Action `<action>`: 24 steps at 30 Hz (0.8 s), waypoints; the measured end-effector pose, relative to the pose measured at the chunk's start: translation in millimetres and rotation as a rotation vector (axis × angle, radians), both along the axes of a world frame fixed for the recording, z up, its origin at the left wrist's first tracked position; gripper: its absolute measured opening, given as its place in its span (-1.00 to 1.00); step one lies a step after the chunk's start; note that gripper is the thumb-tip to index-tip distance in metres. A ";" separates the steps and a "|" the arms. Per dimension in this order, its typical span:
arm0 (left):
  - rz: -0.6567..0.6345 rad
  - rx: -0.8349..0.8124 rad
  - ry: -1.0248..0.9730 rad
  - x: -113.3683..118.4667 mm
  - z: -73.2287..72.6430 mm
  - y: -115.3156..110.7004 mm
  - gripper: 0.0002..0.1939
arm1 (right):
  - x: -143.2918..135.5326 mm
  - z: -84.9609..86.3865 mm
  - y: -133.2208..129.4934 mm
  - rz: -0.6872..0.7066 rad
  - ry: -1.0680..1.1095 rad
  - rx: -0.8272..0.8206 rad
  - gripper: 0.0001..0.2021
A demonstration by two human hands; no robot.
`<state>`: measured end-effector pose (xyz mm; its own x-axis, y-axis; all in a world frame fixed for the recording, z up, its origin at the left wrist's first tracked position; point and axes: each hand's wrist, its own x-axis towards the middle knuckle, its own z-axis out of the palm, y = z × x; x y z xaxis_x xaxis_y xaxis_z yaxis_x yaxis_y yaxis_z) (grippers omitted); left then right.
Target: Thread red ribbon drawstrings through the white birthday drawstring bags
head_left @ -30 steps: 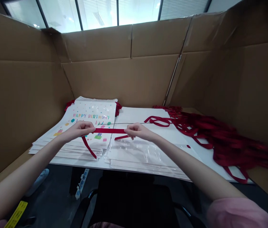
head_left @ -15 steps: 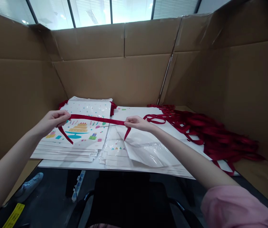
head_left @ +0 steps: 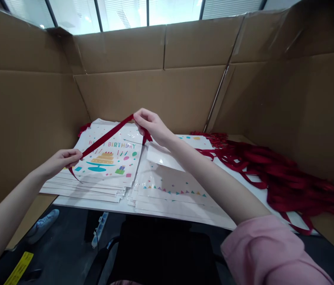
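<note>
Right hand (head_left: 152, 126) has risen since the earlier frame, pinching a red ribbon (head_left: 107, 137) up high, left hand (head_left: 66, 158) pinching it lower, taut over the birthday stack (head_left: 107, 179), whose red edges suggest finished ones; this ribbon and a large loose pile (head_left: 288, 174) seemingly remain.

Loose pink sleeve (head_left: 269, 247), bare forearms (head_left: 210, 178)

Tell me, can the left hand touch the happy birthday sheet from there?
Probably yes: the left hand looks close to the happy birthday sheet, and most of it lies uncovered. But that hand is pinching a red ribbon, which slants across in front.
</note>
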<state>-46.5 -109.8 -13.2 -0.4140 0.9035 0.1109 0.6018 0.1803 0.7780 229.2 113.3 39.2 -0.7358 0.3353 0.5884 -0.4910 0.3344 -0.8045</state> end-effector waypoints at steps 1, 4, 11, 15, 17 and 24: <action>-0.023 -0.029 -0.020 -0.6 -5.3 0.0 -0.65 | -7.5 5.8 -3.7 -0.022 0.011 0.010 -0.72; -0.097 -0.094 -0.076 1.4 -18.1 1.1 -0.63 | -26.6 1.2 -11.5 -0.058 -0.074 -0.005 -0.74; -0.189 -0.201 0.008 12.9 -23.8 9.5 -0.60 | -31.6 -71.5 -14.8 0.136 -0.527 0.032 -0.77; -0.143 -0.177 0.007 29.2 -22.8 23.5 -0.61 | -30.4 -90.2 -10.4 0.089 -0.515 0.084 -0.76; -0.194 -0.177 -0.024 45.1 -27.2 36.2 -0.58 | -35.7 -92.6 -10.4 0.064 -0.473 0.132 -0.75; -0.310 -0.042 -0.192 98.7 -54.3 88.0 -0.61 | -48.2 -97.1 -14.9 -0.099 -0.284 0.302 -0.74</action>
